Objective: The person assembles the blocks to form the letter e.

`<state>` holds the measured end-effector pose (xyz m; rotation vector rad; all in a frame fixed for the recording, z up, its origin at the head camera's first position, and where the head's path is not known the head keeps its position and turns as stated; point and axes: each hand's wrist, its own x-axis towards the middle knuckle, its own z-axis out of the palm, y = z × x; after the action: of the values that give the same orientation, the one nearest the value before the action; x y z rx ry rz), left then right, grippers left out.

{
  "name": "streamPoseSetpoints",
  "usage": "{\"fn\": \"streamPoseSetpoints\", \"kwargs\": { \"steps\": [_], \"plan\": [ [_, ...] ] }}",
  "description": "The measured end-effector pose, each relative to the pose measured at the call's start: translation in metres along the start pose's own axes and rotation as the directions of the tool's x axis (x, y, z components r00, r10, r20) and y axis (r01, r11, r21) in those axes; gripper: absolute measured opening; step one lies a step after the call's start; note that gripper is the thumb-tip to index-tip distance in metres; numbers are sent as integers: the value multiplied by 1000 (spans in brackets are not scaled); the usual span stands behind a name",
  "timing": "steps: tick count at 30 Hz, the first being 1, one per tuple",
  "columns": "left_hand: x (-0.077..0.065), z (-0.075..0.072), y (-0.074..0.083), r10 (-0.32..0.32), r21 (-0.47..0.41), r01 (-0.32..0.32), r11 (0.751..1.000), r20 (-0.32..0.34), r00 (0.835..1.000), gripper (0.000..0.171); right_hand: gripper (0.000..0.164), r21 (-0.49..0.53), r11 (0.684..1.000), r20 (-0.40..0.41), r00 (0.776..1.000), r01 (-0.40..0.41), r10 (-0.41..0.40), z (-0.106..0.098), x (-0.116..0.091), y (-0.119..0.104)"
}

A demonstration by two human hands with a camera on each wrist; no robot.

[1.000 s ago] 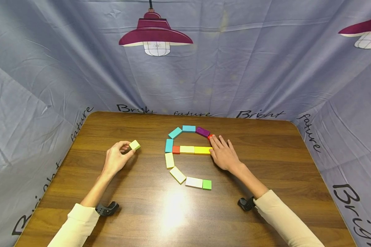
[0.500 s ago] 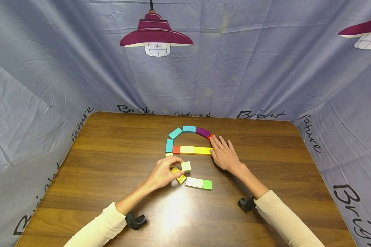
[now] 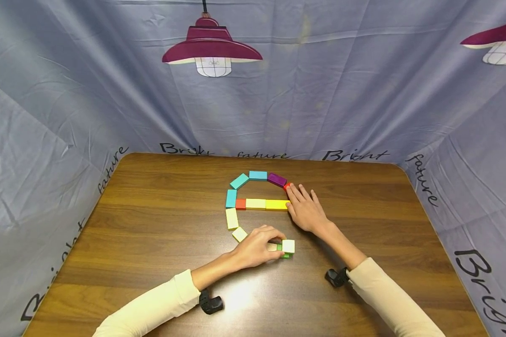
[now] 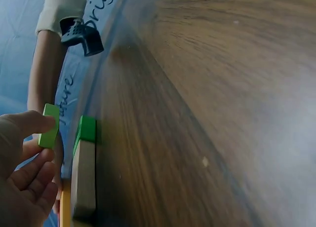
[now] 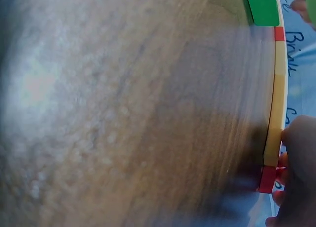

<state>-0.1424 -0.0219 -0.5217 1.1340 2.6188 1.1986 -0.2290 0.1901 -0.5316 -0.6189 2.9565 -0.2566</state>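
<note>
My left hand (image 3: 258, 248) pinches a small light green block (image 4: 50, 127) between thumb and fingers. In the head view this block appears just over the green block (image 3: 286, 256) at the end of the lower curve. The left wrist view has the held block apart from the darker green block (image 4: 88, 129) and the pale block beside it. With fingers extended, my right hand (image 3: 307, 211) rests at the right end of the yellow block (image 3: 277, 205), its fingertips on a red block (image 3: 287, 186). In the right wrist view another red block (image 5: 267, 179) ends the straight row, near the fingers.
Turquoise (image 3: 231, 198), blue (image 3: 258, 176) and purple (image 3: 277, 179) blocks curve above the straight row. Pale yellow blocks (image 3: 232, 218) continue down the left side, partly covered by my left hand. The wooden table (image 3: 160, 262) meets a printed curtain (image 3: 320, 103) behind.
My left hand has carried the light green block from the table's left side rightward, over the curve, to the green block at its lower end. My right hand has stayed in place.
</note>
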Motion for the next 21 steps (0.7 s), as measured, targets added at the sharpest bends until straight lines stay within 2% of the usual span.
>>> {"fn": "streamPoseSetpoints", "kwargs": {
  "steps": [6, 13, 21],
  "plan": [
    [8, 12, 6, 25, 50, -28, 998, 61, 998, 28, 58, 9, 1000, 2, 1000, 4, -4, 1, 1, 0],
    [14, 19, 6, 14, 67, -18, 998, 64, 998, 28, 58, -4, 1000, -7, 1000, 10, -10, 0, 1, 1],
    [13, 26, 4, 9, 104, -19, 994, 89, 996, 27, 58, 2, 1000, -25, 1000, 17, -17, -2, -1, -2]
  ]
}}
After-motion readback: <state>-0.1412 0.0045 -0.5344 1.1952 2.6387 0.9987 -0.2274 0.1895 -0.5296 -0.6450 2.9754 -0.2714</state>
